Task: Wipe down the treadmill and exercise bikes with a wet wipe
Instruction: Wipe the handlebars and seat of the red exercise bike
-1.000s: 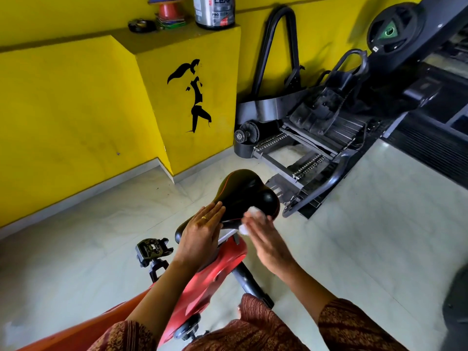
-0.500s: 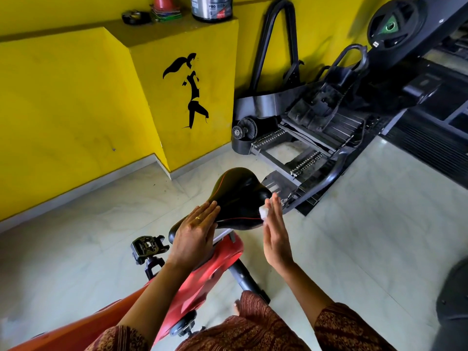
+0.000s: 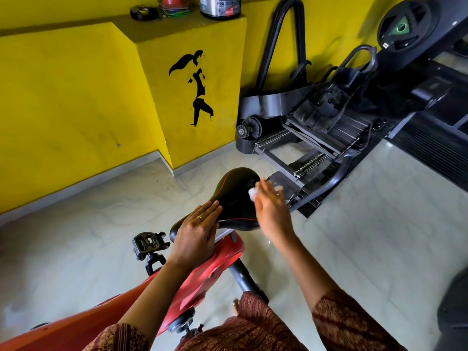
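Pressing the soft, limp wet wipe (image 3: 252, 193) against the 3 o'clock flank of the slick-looking bike saddle (image 3: 235, 196) with my right hand (image 3: 272, 209), grip flat and unclenched, I steady its nose at 7 o'clock under my left hand (image 3: 196, 231), grip equally flat.

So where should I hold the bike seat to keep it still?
I'd hold the seat by its narrow end nearest you, coming from the left: it looks slim enough to wrap, and the right hand is busy at the wide end.
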